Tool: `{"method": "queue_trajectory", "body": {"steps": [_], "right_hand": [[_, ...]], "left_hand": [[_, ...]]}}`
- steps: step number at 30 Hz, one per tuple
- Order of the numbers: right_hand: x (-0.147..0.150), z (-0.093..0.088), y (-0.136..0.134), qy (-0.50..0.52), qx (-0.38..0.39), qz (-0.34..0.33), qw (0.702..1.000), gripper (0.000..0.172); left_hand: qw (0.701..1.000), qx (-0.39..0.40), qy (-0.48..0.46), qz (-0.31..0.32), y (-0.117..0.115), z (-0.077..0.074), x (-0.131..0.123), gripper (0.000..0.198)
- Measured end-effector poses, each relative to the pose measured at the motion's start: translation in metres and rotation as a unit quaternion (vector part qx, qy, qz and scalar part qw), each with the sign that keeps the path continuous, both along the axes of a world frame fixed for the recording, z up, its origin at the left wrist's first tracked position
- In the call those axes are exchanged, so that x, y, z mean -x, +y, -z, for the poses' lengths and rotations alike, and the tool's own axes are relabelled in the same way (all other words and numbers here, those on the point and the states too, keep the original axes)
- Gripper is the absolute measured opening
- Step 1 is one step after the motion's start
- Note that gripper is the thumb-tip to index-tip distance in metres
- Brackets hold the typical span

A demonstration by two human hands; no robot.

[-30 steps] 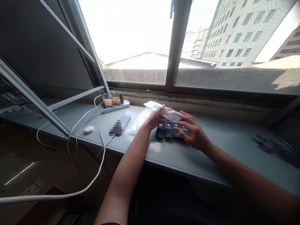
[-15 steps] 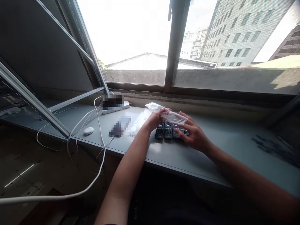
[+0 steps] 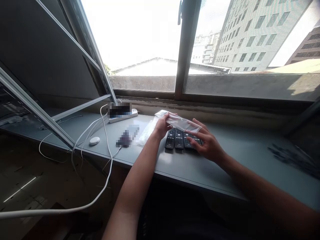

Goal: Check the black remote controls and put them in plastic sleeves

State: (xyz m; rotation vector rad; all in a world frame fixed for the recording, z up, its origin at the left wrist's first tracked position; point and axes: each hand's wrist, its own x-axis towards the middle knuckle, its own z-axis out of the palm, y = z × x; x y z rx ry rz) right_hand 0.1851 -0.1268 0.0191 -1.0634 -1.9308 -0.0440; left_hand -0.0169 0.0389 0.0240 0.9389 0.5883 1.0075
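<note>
A clear plastic bag stretches between my two hands, above several black remote controls lying side by side on the grey table. My left hand is closed on the bag's left part. At the bag's right end is my right hand, its fingers apart, with the bag touching its upper fingers and its thumb over the right-hand remotes. More clear plastic bags lie flat on the table just left of my left hand.
Left of the bags lies a blurred phone-like object with a cable. A round white device, loose white cables and a power strip are further left. Dark items lie at the right. Metal frame bars slant at the left.
My left hand has shifted slightly left along the bag, and more of the bag shows between the hands. My right hand has hardly moved.
</note>
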Motion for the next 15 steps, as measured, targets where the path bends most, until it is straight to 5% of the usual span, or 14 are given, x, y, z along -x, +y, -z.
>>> {"method": "queue_trajectory", "body": {"steps": [15], "right_hand": [[0.0004,-0.0021,-0.0018,0.008,0.002,-0.023,1.000,0.034]], "left_hand": [[0.986,0.047,-0.082,-0.136,0.0058,-0.0013,0.0065,0.046]]}}
